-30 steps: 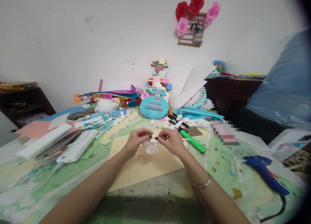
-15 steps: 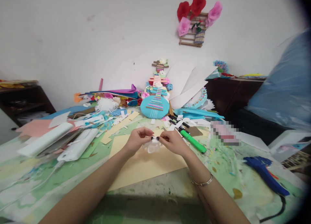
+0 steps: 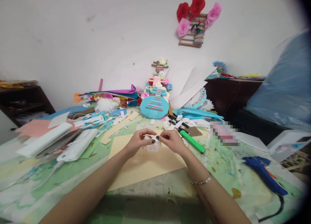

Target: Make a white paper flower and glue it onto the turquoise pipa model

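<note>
The left hand (image 3: 136, 143) and right hand (image 3: 173, 141) pinch a sheer white piece (image 3: 152, 148) between their fingers; it looks light, soft and easily creased, best gripped at its far edge.

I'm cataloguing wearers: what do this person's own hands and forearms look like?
The left forearm and right forearm show no sleeves; the right one wears a thin, silver-coloured bracelet. Dark, perhaps polished, thumbnails show on the left hand and right hand.
</note>
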Tool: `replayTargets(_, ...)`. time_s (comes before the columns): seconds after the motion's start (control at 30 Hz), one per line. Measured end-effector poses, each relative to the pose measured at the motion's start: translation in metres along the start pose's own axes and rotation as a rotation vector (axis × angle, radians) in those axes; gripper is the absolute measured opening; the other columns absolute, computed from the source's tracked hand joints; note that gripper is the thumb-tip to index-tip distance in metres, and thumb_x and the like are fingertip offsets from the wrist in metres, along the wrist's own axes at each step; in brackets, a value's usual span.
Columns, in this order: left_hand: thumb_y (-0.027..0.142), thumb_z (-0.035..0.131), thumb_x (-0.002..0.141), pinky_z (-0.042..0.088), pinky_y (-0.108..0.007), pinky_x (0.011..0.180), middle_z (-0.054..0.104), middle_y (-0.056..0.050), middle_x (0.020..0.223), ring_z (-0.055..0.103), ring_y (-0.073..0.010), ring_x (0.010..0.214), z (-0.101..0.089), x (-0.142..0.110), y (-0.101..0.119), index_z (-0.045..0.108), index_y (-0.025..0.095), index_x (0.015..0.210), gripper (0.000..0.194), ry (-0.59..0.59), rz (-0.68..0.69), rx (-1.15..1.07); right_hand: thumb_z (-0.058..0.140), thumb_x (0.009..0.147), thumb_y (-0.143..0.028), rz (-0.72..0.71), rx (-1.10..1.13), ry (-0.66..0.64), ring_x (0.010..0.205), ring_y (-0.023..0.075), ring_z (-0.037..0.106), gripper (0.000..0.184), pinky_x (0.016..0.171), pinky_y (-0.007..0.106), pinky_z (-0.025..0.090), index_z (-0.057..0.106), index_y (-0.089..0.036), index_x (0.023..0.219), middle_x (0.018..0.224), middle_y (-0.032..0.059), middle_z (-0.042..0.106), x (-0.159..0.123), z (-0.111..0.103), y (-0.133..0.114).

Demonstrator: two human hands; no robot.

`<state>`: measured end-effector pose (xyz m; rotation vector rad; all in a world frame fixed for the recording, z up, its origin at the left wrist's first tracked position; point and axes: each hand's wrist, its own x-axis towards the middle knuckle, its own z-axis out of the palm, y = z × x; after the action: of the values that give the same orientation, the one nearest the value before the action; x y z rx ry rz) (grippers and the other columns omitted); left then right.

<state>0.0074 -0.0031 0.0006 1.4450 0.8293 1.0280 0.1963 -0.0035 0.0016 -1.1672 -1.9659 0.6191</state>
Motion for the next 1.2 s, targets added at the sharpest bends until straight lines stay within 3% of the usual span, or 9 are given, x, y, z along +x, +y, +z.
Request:
replayTargets(0.2,0.007,0.063,0.053,0.039,-0.021,0.056,0.063,0.0,0.072,0.053,-0.0119,0.06,0.003,0.001,0.0,0.066,0.015,0.092,0.04,0.003,-0.031,0.065,0.057,0.071,-0.026,0.082,0.173,0.002,0.046,0.0074,0.038,0.019,0.045,0.02,0.027,0.059,-0.014,0.057,0.048,-0.0037,0.046,0.001,0.0,0.002)
replayTargets(0.6,0.021,0.077,0.055,0.042,-0.022,0.057,0.065,-0.001,0.071,0.056,-0.0122,0.06,-0.004,0.003,-0.002,0.064,0.013,0.085,0.033,-0.035,-0.041,-0.105,0.063,0.066,-0.032,0.182,0.453,-0.038,0.044,0.0065,0.04,0.02,0.044,0.02,0.028,0.057,-0.015,0.058,0.046,-0.0045,0.048,0.001,-0.004,-0.004)
replayTargets(0.9,0.022,0.077,0.055,0.04,-0.022,0.055,0.064,-0.001,0.071,0.055,-0.0122,0.06,-0.003,0.001,-0.001,0.065,0.013,0.085,0.033,-0.022,-0.02,-0.119,0.063,0.065,-0.031,0.186,0.444,-0.016,0.043,0.0061,0.037,0.02,0.043,0.02,0.026,0.055,-0.016,0.056,0.047,-0.005,0.047,-0.001,-0.004,-0.01)
replayTargets(1.07,0.037,0.074,0.061,0.041,-0.023,0.056,0.061,-0.003,0.071,0.055,-0.0139,0.062,0.0,-0.002,0.005,0.066,0.013,0.086,0.035,-0.058,-0.039,-0.171,0.064,0.066,-0.03,0.159,0.376,0.016,0.044,0.0061,0.036,0.02,0.043,0.02,0.025,0.054,-0.016,0.055,0.047,-0.0051,0.047,-0.001,0.0,-0.009)
replayTargets(1.2,0.039,0.072,0.063,0.037,-0.022,0.052,0.059,-0.001,0.065,0.052,-0.012,0.056,0.003,-0.001,0.005,0.064,0.013,0.08,0.032,0.014,-0.082,-0.099,0.066,0.065,-0.03,0.137,0.331,0.045,0.047,0.0071,0.039,0.02,0.045,0.02,0.028,0.055,-0.015,0.055,0.05,-0.0039,0.049,-0.001,0.006,-0.005)
